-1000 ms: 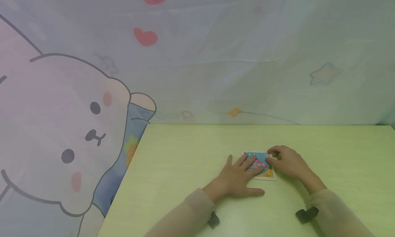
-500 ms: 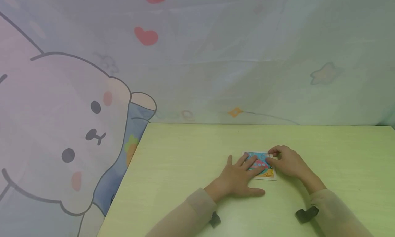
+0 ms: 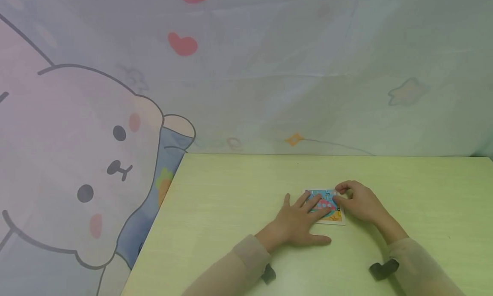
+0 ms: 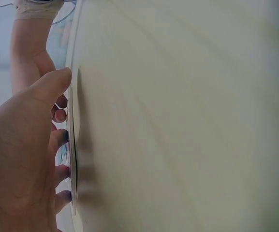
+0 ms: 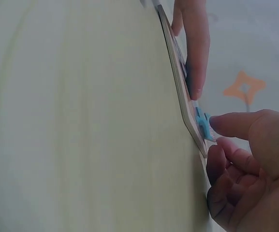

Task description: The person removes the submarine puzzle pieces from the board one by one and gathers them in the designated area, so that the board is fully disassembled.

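Backdrop [image 3: 277, 86], pale and creased, printed with red hearts, stars and, at the left of the head view, a large cartoon animal [image 3: 84, 167] lying on its side. Surface [image 3: 231, 184], one, yellow-green, meeting the backdrop along its far edge. Sleeves, two, light beige: left sleeve [image 3: 231, 268] and right sleeve [image 3: 421, 266], both reaching in from the near edge. Left hand [image 3: 296, 223], palm down, fingers straight and spread over the left part of the puzzle, fingertips touching its face; thumb held out to the side, clear of the near edge. Right hand [image 3: 360, 204], at the puzzle's far right corner, pinching a small piece between thumb and forefinger, the other fingers curled. Puzzle [image 3: 327, 222], one, flat and squarish, lying on the surface between the hands — pale border, picture in blue, pink and orange, partly covered. Black clips, two, one at each cuff: left clip [image 3: 268, 273], right clip [image 3: 384, 270]. Piece [image 5: 203, 124], one, blue, tilted up from the puzzle at that corner.
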Available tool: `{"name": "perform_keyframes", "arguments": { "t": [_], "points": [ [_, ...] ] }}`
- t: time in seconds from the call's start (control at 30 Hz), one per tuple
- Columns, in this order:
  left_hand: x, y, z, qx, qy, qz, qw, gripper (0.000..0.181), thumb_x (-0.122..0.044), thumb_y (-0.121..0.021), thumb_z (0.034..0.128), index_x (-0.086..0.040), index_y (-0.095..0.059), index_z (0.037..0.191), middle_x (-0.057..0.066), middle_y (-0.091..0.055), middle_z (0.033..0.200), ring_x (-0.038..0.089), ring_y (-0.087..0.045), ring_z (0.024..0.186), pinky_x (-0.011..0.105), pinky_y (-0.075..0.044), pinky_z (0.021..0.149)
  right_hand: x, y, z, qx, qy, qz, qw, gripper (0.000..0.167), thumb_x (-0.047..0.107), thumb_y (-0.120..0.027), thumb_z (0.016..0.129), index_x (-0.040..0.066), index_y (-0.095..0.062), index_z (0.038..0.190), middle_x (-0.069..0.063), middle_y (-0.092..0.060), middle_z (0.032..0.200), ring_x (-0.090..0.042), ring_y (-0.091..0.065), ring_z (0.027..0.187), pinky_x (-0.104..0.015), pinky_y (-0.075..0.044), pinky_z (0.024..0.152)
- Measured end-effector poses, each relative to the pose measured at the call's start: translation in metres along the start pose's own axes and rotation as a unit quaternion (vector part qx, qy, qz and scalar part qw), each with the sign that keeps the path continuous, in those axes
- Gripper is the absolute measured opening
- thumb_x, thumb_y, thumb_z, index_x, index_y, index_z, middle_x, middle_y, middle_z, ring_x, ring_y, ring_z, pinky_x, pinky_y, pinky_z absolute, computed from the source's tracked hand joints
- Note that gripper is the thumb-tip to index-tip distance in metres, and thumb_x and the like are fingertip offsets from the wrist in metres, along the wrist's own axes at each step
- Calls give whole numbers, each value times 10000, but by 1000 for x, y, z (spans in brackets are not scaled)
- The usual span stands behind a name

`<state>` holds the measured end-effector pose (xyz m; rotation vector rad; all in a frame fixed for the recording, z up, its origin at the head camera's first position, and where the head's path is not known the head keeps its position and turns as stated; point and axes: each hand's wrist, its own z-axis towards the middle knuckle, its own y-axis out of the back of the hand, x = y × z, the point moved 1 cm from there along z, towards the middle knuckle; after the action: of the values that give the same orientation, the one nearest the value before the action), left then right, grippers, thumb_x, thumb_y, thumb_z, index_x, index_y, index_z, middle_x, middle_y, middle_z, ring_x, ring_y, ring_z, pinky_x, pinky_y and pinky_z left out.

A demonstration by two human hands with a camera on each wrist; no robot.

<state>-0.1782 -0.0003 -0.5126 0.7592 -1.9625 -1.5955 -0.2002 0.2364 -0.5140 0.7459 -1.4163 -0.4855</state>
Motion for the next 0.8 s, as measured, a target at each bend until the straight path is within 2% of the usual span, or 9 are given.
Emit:
{"name": "perform_keyframes", "arguments": {
  "t": [0.27,0.43,0.6,0.8],
  "points": [
    [1,-1,0,70,-14,-107,9999,847,-892,-229,907,-507,-53,1640,-53,-14,1745,247,27,1596,706,-195,1167,1,-1,0,39,-56,271,9996,357,308,-704,1004,65,-644,1259,-72,-687,1012,-192,-581,761,-341,-468,633],
    [0,0,1,122,3,-57,9999,859,-905,-222,895,-511,-57,1640,-59,-6,1743,242,30,1595,699,-203,1168,3,-2,0,-125,100,217,9996,267,274,-680,1023,88,-658,1213,-94,-717,1098,-186,-612,810,-337,-487,665],
    [0,0,1,162,40,10,9999,868,-915,-207,886,-513,-48,1639,-68,6,1742,234,32,1594,690,-208,1171,3,1,0,-298,222,169,9992,207,273,-643,1042,125,-675,1183,-119,-741,1085,-202,-628,802,-358,-488,670],
    [0,0,1,155,60,-42,9999,860,-912,-222,889,-523,-35,1633,-72,7,1744,228,40,1594,694,-187,1176,-2,6,-2,-478,240,-5,9986,187,279,-635,1046,146,-707,1156,-98,-751,1089,-239,-654,866,-379,-500,728]
  ]
}}
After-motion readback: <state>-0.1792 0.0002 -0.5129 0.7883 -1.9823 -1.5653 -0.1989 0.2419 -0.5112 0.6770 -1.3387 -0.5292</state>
